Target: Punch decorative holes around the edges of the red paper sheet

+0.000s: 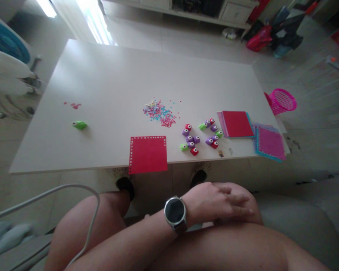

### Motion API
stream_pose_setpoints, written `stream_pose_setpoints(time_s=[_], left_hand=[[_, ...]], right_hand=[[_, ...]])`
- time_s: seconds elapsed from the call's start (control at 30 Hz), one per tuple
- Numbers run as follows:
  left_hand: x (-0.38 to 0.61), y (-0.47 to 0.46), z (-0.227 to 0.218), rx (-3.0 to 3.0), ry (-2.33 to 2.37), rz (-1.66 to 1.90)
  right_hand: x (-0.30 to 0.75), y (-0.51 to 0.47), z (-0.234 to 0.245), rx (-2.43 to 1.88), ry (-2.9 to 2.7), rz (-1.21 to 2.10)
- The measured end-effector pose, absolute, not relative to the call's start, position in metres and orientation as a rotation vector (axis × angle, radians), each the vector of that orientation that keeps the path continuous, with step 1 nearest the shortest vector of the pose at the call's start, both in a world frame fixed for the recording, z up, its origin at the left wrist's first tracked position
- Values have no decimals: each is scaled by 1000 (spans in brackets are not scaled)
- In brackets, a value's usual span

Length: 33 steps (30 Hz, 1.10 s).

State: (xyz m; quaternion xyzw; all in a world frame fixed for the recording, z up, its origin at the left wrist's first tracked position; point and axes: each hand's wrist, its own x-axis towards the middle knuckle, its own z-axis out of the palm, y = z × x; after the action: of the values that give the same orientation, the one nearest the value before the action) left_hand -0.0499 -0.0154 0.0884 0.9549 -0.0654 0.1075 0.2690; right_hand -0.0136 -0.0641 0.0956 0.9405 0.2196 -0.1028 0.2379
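My left hand [217,203], with a round watch [175,210] on its wrist, lies across my knee with its fingers stretched out and nothing in them. What seems to be a fingertip of my right hand [147,216] pokes out beyond my left forearm; the rest of that hand is hidden. In front of me, a red paper sheet [148,155] overhangs the table's near edge, with small punched holes along its left and top sides and upper right. Several small eyed paper punches [190,139] in purple, red and green stand right of it. A green punch [79,125] lies far left.
Coloured paper confetti [159,113] is heaped mid-table, with a few red bits [75,105] at left. A stack of red sheets [238,124] and punched purple and blue sheets [269,142] lie at right. A pale cable [94,199] loops over my leg. A pink basket [282,101] stands beyond the table [107,75].
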Motion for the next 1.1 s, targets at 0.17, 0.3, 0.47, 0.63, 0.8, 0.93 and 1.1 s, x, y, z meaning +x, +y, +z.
stream_pose_setpoints(time_s=[0.17,0.3,0.47,0.63,0.8,0.93,1.1], left_hand=[[-50,-16,88,2563,-165,319],[-49,-16,88,2563,-160,327],[-49,-14,90,2572,-177,278],[-50,-15,91,2572,-160,298],[-50,-17,88,2569,-156,348],[-50,-15,90,2565,-159,330],[-50,-15,92,2575,-170,271]], right_hand=[[-21,-59,97,2505,569,-213],[-19,-60,97,2481,598,-235],[-15,-63,99,2538,603,-283],[-12,-62,106,2617,612,-366],[-13,-60,111,2678,600,-383],[-16,-60,110,2677,599,-375],[-15,-61,107,2673,599,-351]])
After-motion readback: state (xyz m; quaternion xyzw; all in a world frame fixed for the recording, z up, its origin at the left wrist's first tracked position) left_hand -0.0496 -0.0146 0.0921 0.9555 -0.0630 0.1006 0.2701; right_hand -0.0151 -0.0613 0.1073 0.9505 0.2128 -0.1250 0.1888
